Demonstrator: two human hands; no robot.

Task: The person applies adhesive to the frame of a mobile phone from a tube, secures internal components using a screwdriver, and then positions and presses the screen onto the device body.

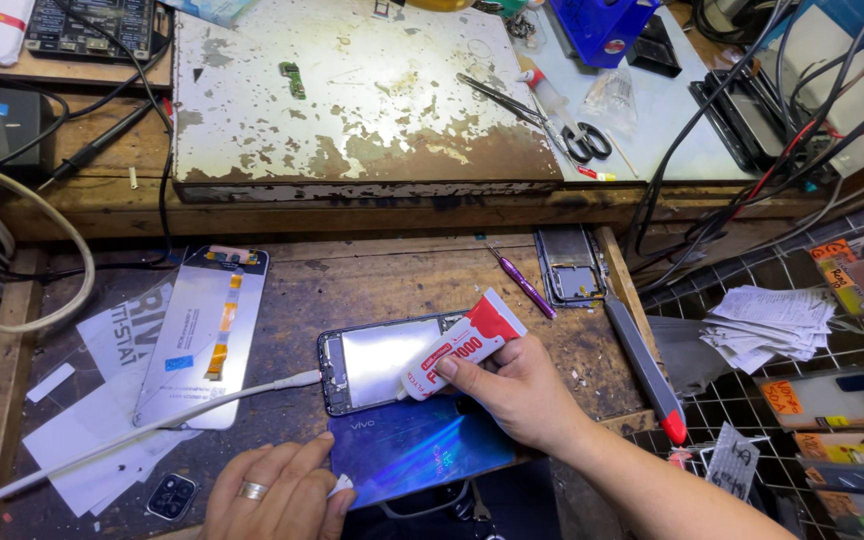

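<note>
Item: my right hand (pixel 517 390) clamped on glue tube (pixel 462 343), nozzle at phone frame (pixel 382 360) edge for beading; left hand (pixel 277 490) curled, pinning blue back cover (pixel 422 447) near.

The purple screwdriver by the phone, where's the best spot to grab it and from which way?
Pinch the purple screwdriver around the middle of its thin handle, coming straight down from above. It lies flat and slanted on the wooden tray, with bare wood on both long sides, so fingers fit either side. Its thin tip points up and left; probably avoid that end.
</note>
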